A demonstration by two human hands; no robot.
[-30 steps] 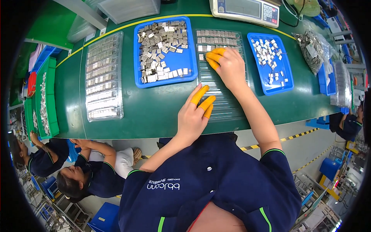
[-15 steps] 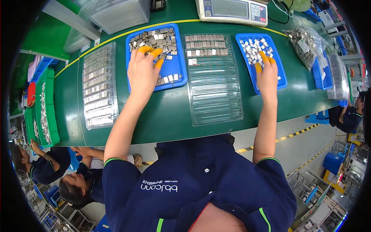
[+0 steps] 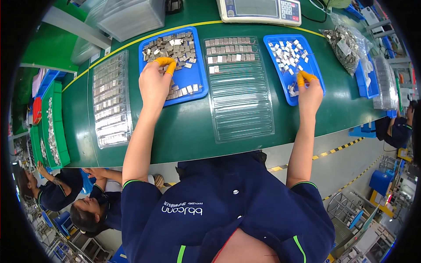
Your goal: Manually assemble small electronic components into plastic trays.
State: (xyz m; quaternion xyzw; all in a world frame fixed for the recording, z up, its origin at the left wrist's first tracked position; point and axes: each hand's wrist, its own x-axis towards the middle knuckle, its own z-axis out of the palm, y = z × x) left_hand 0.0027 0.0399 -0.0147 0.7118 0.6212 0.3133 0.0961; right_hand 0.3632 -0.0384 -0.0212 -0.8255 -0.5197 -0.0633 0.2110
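My left hand (image 3: 154,85), in yellow finger cots, is over a blue tray (image 3: 203,85) heaped with small grey metal-cased parts (image 3: 175,46). Its thumb and fingers are drawn together; anything between them is hidden. At the right, my right hand (image 3: 310,97), also in yellow finger cots, is closed in a pinch low in a smaller blue tray (image 3: 280,76). That tray holds white parts (image 3: 287,52), some with thin leads. What the pinch holds is too small to tell. Between the trays lies a clear ribbed plastic tray (image 3: 241,107), its far rows filled with grey parts.
Another clear tray (image 3: 112,101), filled with parts, lies to the left. A weighing scale (image 3: 258,11), stacked clear trays (image 3: 131,17) and a bag of parts (image 3: 344,52) stand along the back. Green bins (image 3: 59,127) sit far left. Co-workers (image 3: 90,210) are at lower left.
My right hand has drawn nearer to me within its tray, and its fingers have come together. My left hand's spread fingers have closed up over the grey parts.
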